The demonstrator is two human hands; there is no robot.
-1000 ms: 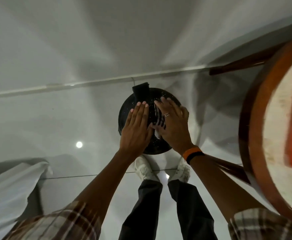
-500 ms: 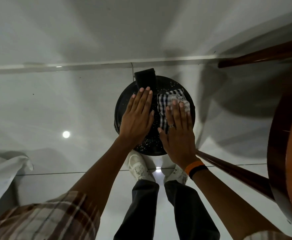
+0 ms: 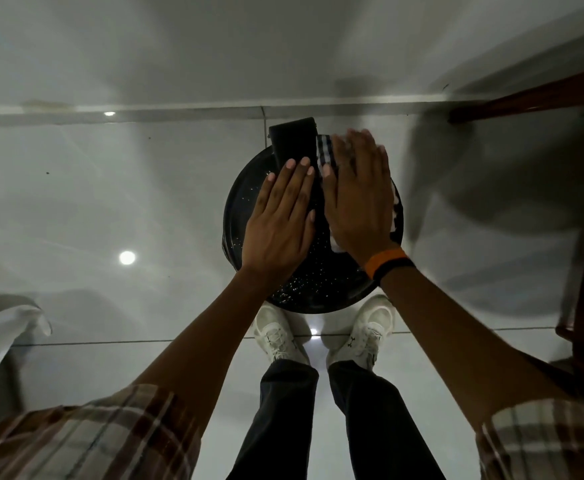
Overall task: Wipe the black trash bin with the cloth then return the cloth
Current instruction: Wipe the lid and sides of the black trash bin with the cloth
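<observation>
Head view: both hands lie flat, fingers extended, on the bin (image 3: 313,285) lid, the left hand (image 3: 280,220) bare and the right hand (image 3: 358,199) pressing the cloth (image 3: 325,150) at the far rim, open floor (image 3: 110,202) to the left.

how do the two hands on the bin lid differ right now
The right hand presses the checked cloth onto the black trash bin; the left hand rests bare on the lid. The right wrist wears orange and black bands; the left wrist is bare. Both lie flat, fingers extended.
</observation>
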